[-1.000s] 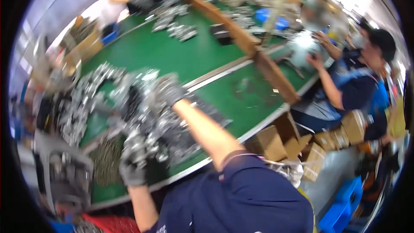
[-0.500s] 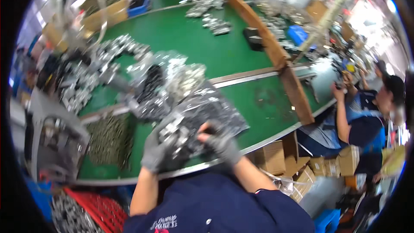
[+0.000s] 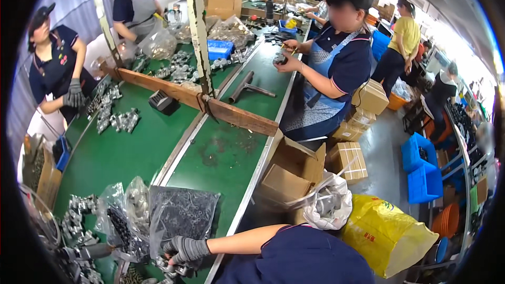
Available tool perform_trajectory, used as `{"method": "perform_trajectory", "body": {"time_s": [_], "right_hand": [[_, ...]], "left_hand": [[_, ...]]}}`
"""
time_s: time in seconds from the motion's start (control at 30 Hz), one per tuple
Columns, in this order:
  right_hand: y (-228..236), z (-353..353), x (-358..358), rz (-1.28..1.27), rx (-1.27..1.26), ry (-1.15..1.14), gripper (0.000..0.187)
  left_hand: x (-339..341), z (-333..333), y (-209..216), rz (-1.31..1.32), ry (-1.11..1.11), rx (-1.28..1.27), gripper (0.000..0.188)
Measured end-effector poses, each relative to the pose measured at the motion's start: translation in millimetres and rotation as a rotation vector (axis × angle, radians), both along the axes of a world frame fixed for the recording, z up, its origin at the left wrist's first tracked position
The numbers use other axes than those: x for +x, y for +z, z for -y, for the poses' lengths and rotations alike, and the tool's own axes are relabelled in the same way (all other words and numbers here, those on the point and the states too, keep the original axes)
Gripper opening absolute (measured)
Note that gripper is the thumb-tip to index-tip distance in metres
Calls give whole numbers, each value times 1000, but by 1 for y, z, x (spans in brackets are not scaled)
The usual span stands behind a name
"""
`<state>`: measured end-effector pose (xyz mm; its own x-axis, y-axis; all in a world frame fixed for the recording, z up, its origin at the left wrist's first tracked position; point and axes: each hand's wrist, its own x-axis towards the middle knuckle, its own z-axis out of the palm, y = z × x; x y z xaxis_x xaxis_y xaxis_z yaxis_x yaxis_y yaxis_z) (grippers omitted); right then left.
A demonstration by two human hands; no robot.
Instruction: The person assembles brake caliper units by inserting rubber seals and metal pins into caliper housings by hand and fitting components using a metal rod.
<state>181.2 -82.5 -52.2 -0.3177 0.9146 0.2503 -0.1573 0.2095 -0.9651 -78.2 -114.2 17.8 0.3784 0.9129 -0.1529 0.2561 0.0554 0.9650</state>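
Observation:
My right hand (image 3: 184, 250), in a grey fingerless glove, is at the lower edge of the green bench (image 3: 221, 158). Its fingers curl down onto small silver metal parts (image 3: 176, 270), seemingly gripping one; the fingertips are partly hidden. Just beyond the hand lies a flat transparent bag (image 3: 181, 215) full of small dark pieces. Beside it stand an open bag of black parts (image 3: 120, 231) and a bag of pale silver parts (image 3: 138, 200). My left hand does not show.
Silver castings (image 3: 79, 221) are heaped at the left, near a grey tool (image 3: 87, 252). A wooden divider (image 3: 242, 118) crosses the bench. One co-worker (image 3: 336, 58) handles a dark part across the right edge; others stand farther off. Cartons (image 3: 294, 168) and a yellow sack (image 3: 384, 234) stand at the right.
My view has swung to the right, bringing co-workers and the aisle into sight. Both my hands showed before, close together over silver parts; now only the right one is visible, at the lower edge.

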Motion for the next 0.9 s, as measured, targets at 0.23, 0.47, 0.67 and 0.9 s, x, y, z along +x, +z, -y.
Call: {"method": "perform_trajectory", "body": {"time_s": [0.23, 0.47, 0.67, 0.9], "right_hand": [[18, -1, 10, -75, -143, 110, 13], [6, -14, 3, -227, -389, 201, 10], [72, 0, -7, -31, -80, 115, 17], [56, 13, -9, 328, 350, -109, 24]], "left_hand": [[46, -5, 21, -125, 54, 157, 35], [67, -4, 41, -131, 95, 301, 30], [55, 5, 29, -421, -11, 251, 25], [65, 3, 5, -494, -11, 402, 33]]}}
